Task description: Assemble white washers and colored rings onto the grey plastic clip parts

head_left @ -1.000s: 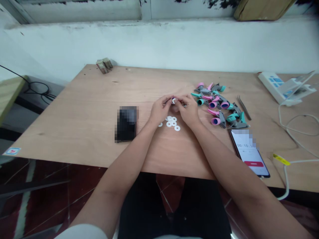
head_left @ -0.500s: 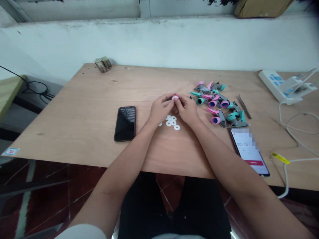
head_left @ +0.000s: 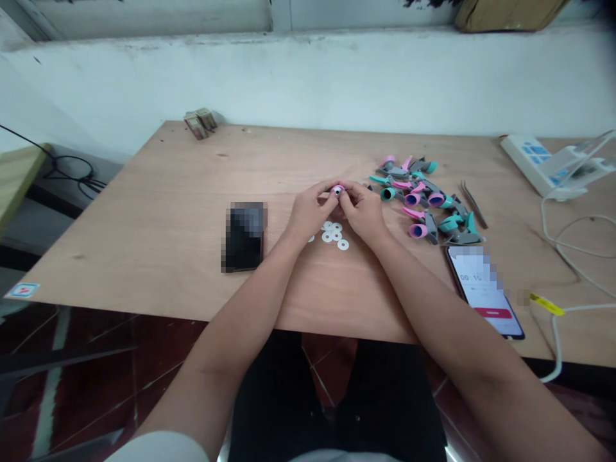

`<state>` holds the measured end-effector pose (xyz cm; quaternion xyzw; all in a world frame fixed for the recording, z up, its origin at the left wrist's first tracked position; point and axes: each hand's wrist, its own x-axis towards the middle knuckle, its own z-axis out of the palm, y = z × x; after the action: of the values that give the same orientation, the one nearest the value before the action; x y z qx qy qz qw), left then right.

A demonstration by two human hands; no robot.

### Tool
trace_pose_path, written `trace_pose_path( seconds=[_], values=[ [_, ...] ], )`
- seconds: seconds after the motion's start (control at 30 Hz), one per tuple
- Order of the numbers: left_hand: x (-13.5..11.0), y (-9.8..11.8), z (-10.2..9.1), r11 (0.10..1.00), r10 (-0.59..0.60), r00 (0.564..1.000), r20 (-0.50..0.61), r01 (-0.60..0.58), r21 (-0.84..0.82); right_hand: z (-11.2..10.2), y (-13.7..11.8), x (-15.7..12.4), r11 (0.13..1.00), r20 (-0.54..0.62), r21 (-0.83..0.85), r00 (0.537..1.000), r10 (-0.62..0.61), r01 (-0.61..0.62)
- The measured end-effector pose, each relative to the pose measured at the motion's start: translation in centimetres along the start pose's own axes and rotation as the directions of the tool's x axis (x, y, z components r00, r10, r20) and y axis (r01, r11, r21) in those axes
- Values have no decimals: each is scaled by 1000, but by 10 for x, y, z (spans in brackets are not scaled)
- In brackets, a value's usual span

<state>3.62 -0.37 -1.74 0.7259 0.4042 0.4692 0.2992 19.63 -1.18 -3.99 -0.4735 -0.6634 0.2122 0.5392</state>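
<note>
My left hand [head_left: 310,208] and my right hand [head_left: 360,206] meet above the middle of the table. Between their fingertips they hold a small pink-rimmed plastic part [head_left: 338,188]. A white ring with a dark centre shows on its near face; the rest is hidden by the fingers. Both hands are closed on it, thumbs towards me. Just below the hands lie several flat white washers [head_left: 332,232], partly covered by my left hand. To the right of my right hand is a pile of grey plastic parts with pink or teal cups and levers [head_left: 418,199].
A dark phone [head_left: 243,237] lies left of my left forearm. Another phone [head_left: 484,292] with a lit timer screen lies beside my right forearm. Tweezers [head_left: 474,205] rest right of the pile. A white power strip [head_left: 534,163] and its cable occupy the right. Small blocks [head_left: 199,122] stand far left.
A thumb has shifted off the front of the pink-rimmed part, so the dark centre of its white ring now shows. Both hands stay in the same place.
</note>
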Motion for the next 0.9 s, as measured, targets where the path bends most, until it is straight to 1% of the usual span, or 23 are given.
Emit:
trace_pose_path(
  seconds=[0.1, 0.2, 0.33, 0.43, 0.53, 0.63, 0.7, 0.77, 0.83, 0.9],
  values=[
    [1, 3, -2, 999, 20, 1000, -5, -19, 31, 0, 4, 1, 999, 1, -20, 1000, -27, 27],
    [1, 2, -2, 999, 38, 999, -30, -37, 34, 0, 3, 2, 998, -37, -36, 998, -44, 43],
    [3, -5, 1, 1000, 13, 998, -54, -12, 21, 2, -3, 0, 1000, -30, 9, 1000, 3, -3],
    [4, -10, 4, 999, 16, 999, -51, -18, -35, 4, -6, -2, 997, -10, 63, 999, 48, -47],
    [6, -12, 7, 994, 37, 999, -35, -40, -98, 5, -6, -2, 996, -7, 74, 999, 46, -46],
    [4, -10, 8, 995, 57, 998, -37, -60, -86, 6, -4, -2, 997, -23, 61, 998, 52, -50],
    [3, -6, 8, 999, 41, 998, -50, -43, -28, 7, -5, -2, 999, -21, 27, 999, 48, -47],
    [2, -4, 6, 999, 10, 997, -80, -6, 47, 8, -7, -2, 999, -33, -40, 999, 10, -11],
    [2, -4, 3, 994, -11, 991, -133, 25, 109, 5, -11, -1, 989, -74, -149, 997, -28, 16],
    [4, -6, -1, 989, -11, 983, -185, 38, 146, -2, -12, 1, 954, -141, -299, 989, -52, 8]
  ],
)
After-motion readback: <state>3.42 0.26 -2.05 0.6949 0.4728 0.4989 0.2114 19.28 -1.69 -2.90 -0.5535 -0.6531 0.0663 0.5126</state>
